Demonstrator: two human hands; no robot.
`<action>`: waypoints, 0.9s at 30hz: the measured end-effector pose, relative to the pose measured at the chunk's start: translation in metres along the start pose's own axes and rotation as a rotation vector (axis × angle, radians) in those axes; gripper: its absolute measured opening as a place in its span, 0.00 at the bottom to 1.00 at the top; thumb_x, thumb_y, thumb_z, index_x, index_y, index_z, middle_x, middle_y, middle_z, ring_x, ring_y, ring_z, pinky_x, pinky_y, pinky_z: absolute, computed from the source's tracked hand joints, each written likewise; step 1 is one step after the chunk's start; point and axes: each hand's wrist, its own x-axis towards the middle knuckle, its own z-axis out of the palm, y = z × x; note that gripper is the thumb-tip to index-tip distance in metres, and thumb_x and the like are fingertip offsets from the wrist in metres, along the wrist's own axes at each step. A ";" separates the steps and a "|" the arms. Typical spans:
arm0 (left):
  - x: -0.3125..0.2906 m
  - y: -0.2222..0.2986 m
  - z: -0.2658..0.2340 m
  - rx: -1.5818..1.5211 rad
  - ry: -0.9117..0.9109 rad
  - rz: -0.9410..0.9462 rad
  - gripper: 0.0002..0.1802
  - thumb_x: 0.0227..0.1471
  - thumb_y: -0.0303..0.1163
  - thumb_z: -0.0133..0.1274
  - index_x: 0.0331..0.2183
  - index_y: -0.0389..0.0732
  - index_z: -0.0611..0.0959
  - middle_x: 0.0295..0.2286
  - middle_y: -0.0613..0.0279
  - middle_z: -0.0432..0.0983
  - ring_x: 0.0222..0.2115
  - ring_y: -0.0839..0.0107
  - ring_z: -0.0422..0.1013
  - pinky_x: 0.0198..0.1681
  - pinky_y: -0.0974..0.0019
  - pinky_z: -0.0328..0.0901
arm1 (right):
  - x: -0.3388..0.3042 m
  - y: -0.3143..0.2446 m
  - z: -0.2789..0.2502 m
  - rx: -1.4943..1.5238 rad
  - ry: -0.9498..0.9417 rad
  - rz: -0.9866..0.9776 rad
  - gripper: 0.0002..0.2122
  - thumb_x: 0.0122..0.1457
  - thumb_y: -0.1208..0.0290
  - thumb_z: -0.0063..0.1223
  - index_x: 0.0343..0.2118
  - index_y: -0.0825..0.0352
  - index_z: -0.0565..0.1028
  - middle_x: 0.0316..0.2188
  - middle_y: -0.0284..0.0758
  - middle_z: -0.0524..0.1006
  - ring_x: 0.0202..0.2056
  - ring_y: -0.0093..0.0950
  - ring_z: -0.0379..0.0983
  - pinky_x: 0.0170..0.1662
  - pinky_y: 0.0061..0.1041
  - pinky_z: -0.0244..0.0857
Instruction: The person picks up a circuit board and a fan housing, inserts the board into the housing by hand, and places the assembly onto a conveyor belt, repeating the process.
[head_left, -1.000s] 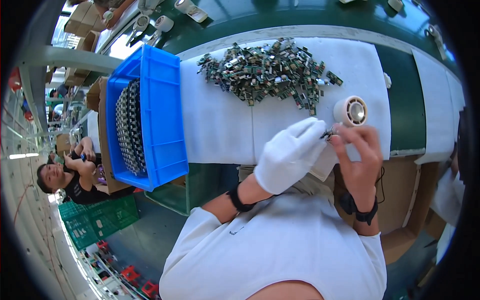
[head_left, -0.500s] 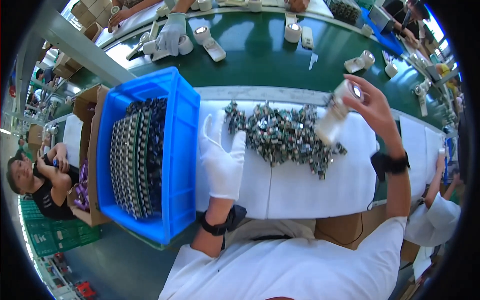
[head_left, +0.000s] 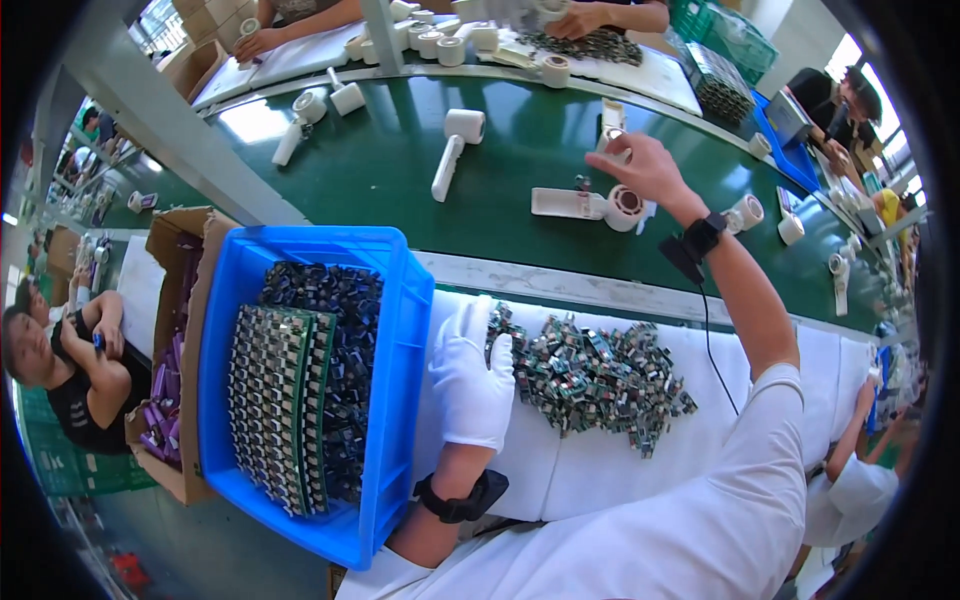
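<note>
My bare right hand [head_left: 648, 172] reaches over the green belt, its fingers curved but apart at the round head of a white handheld device housing [head_left: 613, 113]. Whether they touch it I cannot tell. Just nearer lies another white housing [head_left: 570, 203], its handle to the left and its round, ringed head partly below my hand. My left hand [head_left: 472, 385], in a white glove, lies open on the white table mat with the thumb spread. Beside its fingers spreads a pile of small green circuit boards [head_left: 600, 375]. Both wrists wear black bands.
Left of my glove stands a blue bin [head_left: 405, 400] holding board panels [head_left: 265, 400] and loose dark boards. Beyond it is a cardboard box [head_left: 185, 480] with purple cylinders. More white housings [head_left: 460, 140] lie on the belt. A cable hangs from my right wristband. Co-workers sit around the belt.
My right hand has let go of the white housing it held, which now lies on the belt, and has moved farther out over the belt. The view has shifted; my left hand stays by the pile.
</note>
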 end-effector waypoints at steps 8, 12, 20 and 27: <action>-0.006 0.002 0.013 -0.145 -0.003 -0.020 0.11 0.52 0.25 0.61 0.40 0.42 0.87 0.35 0.57 0.82 0.37 0.59 0.77 0.43 0.59 0.69 | 0.089 -0.079 0.081 0.070 0.071 -0.478 0.30 0.55 0.55 0.62 0.58 0.65 0.68 0.54 0.47 0.70 0.48 0.45 0.73 0.53 0.38 0.68; -0.020 0.003 0.007 -0.182 0.030 -0.010 0.10 0.51 0.23 0.61 0.38 0.43 0.87 0.33 0.58 0.82 0.34 0.61 0.78 0.39 0.61 0.70 | 0.108 -0.103 0.114 0.135 0.033 -0.474 0.35 0.52 0.61 0.63 0.62 0.65 0.62 0.56 0.49 0.68 0.52 0.49 0.71 0.56 0.39 0.67; -0.036 -0.007 -0.009 -0.280 0.004 -0.053 0.12 0.53 0.22 0.61 0.41 0.41 0.87 0.36 0.56 0.83 0.37 0.64 0.79 0.42 0.64 0.71 | 0.105 -0.107 0.091 0.054 0.088 -0.358 0.25 0.50 0.62 0.65 0.50 0.68 0.74 0.43 0.45 0.76 0.40 0.43 0.76 0.44 0.36 0.71; -0.036 -0.011 -0.017 -0.120 0.013 -0.105 0.19 0.53 0.21 0.60 0.49 0.34 0.82 0.47 0.51 0.79 0.49 0.62 0.75 0.55 0.61 0.68 | -0.098 -0.042 -0.095 0.367 0.215 -0.267 0.15 0.63 0.57 0.57 0.34 0.67 0.81 0.28 0.26 0.79 0.30 0.17 0.73 0.31 0.22 0.66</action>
